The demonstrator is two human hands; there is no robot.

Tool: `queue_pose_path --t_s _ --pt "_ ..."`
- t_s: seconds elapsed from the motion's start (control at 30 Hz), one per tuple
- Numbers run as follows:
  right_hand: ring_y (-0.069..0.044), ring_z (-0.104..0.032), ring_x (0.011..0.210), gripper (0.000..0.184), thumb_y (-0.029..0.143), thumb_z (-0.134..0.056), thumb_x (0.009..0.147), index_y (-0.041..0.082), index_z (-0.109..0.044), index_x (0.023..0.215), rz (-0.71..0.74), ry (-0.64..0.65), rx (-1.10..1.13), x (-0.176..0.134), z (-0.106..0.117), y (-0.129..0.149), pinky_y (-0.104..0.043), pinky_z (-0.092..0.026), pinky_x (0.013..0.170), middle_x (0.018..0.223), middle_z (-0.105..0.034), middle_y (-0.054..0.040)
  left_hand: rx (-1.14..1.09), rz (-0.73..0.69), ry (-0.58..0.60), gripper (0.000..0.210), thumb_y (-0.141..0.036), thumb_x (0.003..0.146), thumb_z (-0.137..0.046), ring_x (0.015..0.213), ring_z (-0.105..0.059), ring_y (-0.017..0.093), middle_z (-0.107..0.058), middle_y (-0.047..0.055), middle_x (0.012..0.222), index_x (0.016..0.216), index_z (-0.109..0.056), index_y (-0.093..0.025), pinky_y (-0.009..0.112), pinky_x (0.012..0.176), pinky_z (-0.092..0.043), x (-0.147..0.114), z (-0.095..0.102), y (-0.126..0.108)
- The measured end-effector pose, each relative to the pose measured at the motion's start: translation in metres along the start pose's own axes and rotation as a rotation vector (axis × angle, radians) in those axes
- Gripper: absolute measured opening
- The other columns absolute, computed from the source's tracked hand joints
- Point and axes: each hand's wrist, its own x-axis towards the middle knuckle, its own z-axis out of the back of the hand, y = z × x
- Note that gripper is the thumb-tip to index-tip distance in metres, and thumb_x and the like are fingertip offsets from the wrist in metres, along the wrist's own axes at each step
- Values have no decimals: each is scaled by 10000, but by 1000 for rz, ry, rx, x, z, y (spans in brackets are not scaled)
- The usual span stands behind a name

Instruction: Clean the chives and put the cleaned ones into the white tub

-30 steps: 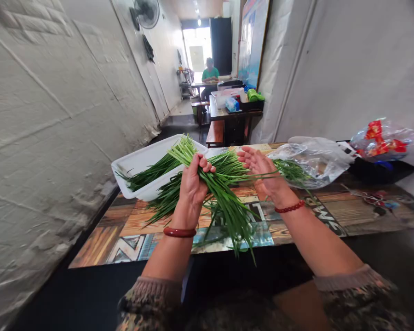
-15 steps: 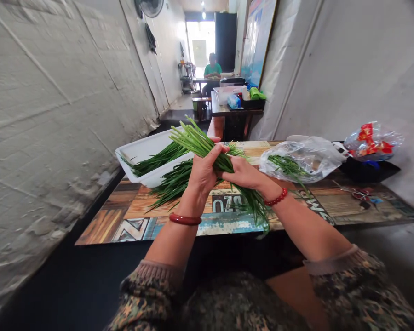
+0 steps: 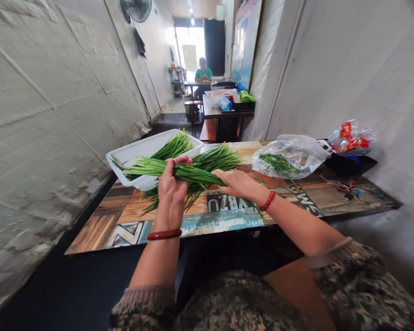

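Stalks (image 3: 198, 173) are held in fingers (image 3: 183, 159) of left hand (image 3: 173, 186); right hand (image 3: 239, 184), partly hidden, seems to grip their three-o'clock end.

Green stalks (image 3: 200, 174) paler at one end, white tub (image 3: 133, 154), plank-patterned table (image 3: 134, 212), dark-red bangle (image 3: 164, 235), camouflage-patterned sleeves (image 3: 362, 280)

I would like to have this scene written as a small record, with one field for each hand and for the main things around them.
Left hand: holds the bunch of green stalks between thumb and fingers
Right hand: grips the bunch nearer its darker end
Bunch: roughly level, paler ends pointing left
White tray: contains more stalks
Pile of stalks: on the patterned table, beside the tray
Plastic bag: right of the pile, with some greens
Background: seated person in green
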Motion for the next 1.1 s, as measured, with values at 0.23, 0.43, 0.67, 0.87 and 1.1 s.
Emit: queue_pose_path --t_s 0.23,0.43,0.67,0.87,1.1 --pt "-211 -660 945 285 145 -497 880 195 -645 1118 -230 66 -111 -46 -22 -79 -261 -423 745 1032 -725 -84 -37 40 -283 308 -140 980 -419 531 -555 64 -516 -57 531 681 -493 -145 387 899 -558 10 40 -9" --pt "-176 -660 752 300 243 -429 929 159 -704 1015 -542 -264 219 -90 -27 -140 -261 -462 679 863 -731 -80 36 -21 -277 274 -139 971 -439 512 -530 46 -512 -68 559 699 -470 -153 359 901 -564 10 47 9" --pt "-179 -675 909 468 520 -452 930 154 -662 1132 -491 -510 866 -91 -22 -134 -305 -536 798 1014 -728 -101 -22 85 -275 293 -154 997 -389 506 -513 36 -459 -87 550 712 -452 -172 380 937 -561 16 32 15" --pt "-215 -489 1326 604 630 -335 951 223 -589 1318 -198 -367 1041 -69 -22 -99 -415 -313 1164 1390 -577 -74 12 109 -187 291 -157 999 -363 507 -508 38 -455 -82 573 722 -450 -183 374 931 -566 14 19 17" --pt "-242 -615 1163 714 654 -177 962 184 -549 1351 -283 61 1523 -70 -53 -85 -439 -424 1064 1262 -659 -107 103 55 -109 276 -132 975 -391 512 -518 41 -450 -82 579 707 -420 -193 348 959 -549 16 14 18"
